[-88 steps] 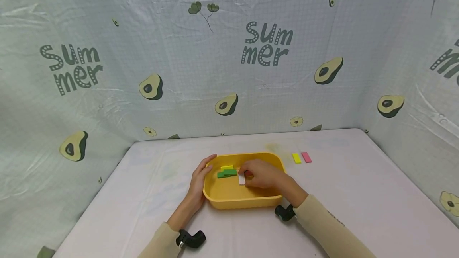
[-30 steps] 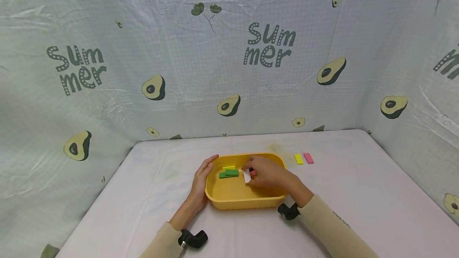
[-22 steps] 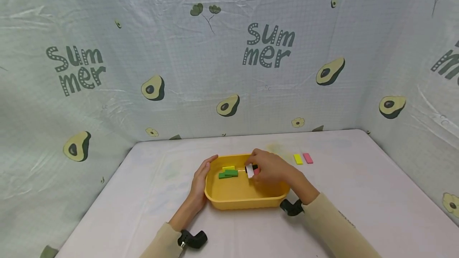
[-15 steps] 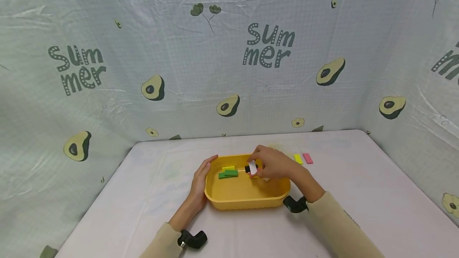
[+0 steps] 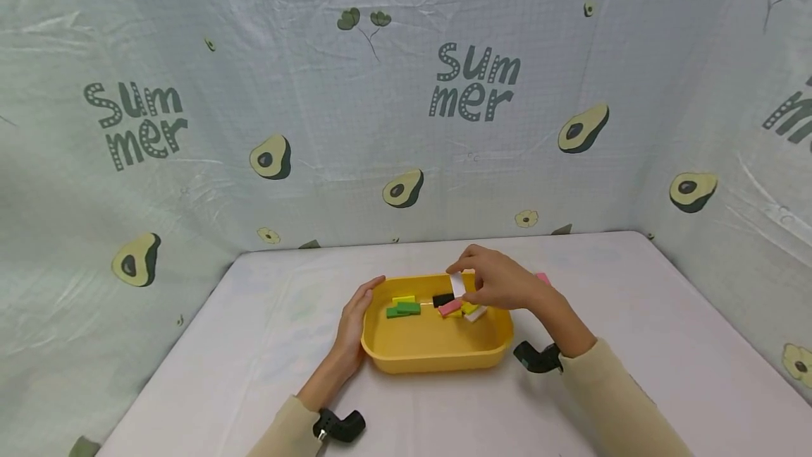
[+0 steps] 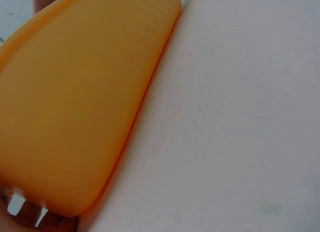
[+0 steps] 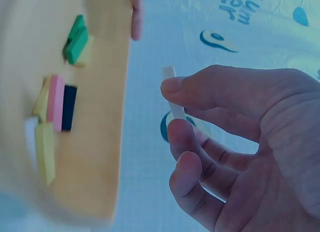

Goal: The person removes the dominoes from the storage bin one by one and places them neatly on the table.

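Observation:
A yellow plastic tray stands on the table. My left hand holds its left side, thumb at the rim; in the left wrist view some of its fingers show against the tray's corner. Above the far right part of the tray, my right hand pinches a small white block between thumb and fingertips. Inside the tray lie green blocks, a yellow block, a black block, a pink block and another white block by more yellow ones.
Beyond the right hand, a pink block on the table is partly hidden. The pale table cover surrounds the tray. A printed curtain rises behind and at both sides.
My right hand has lifted the white block from inside the tray, moving up and right. Blocks beneath it have come into view; the yellow block outside is now hidden. The left hand stays put.

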